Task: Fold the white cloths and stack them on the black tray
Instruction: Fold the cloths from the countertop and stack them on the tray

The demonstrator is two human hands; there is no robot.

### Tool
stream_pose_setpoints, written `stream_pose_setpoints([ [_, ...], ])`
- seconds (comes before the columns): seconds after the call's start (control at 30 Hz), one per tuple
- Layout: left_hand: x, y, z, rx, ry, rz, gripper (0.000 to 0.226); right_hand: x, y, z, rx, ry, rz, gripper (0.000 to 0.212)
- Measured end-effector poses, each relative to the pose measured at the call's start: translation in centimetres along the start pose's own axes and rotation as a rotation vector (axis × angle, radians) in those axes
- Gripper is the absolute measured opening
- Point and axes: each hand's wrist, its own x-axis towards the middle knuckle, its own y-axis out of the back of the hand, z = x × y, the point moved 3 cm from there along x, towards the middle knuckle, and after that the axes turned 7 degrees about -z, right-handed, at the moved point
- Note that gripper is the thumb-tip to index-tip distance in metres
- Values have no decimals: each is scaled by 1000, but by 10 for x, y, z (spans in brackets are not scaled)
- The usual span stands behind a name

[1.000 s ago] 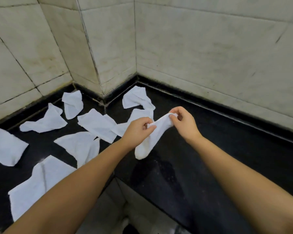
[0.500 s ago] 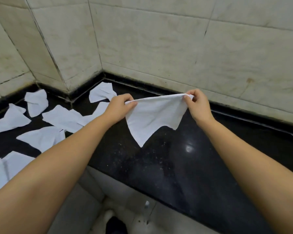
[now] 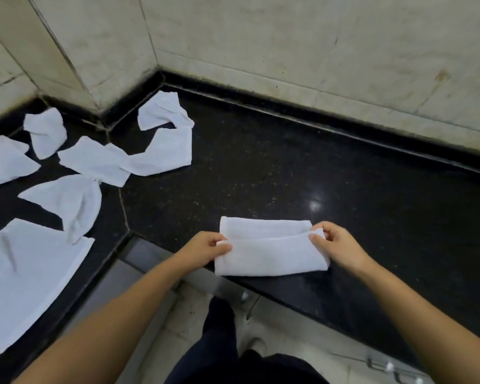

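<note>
A white cloth (image 3: pixel 269 252) lies on the black stone counter (image 3: pixel 288 176) near its front edge, its near half doubled over the far half. My left hand (image 3: pixel 205 246) pinches the left end of the upper layer. My right hand (image 3: pixel 337 245) pinches the right end. Several unfolded white cloths (image 3: pixel 94 159) lie scattered over the counter's left part, the largest (image 3: pixel 25 275) at the front left. No black tray is in view.
Pale tiled walls (image 3: pixel 288 45) rise behind the counter and meet in a corner at the back left. Below the counter edge are a light tiled floor (image 3: pixel 183 314), my dark trouser leg and a metal fitting (image 3: pixel 391 367) at the lower right.
The cloth went from bunched in both hands, to stretched out in the air, to lying on the counter with one half laid over the other. The view has tilted down.
</note>
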Motion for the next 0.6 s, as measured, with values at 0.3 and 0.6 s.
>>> stream_pose_setpoints([
  [0.3,56,12,14,508,27,324,13,57,-10,-2,-466,-235,256,16],
  [0.6,33,6,-4,446,123,492,50,94,-74,-58,-880,8,-22,43],
])
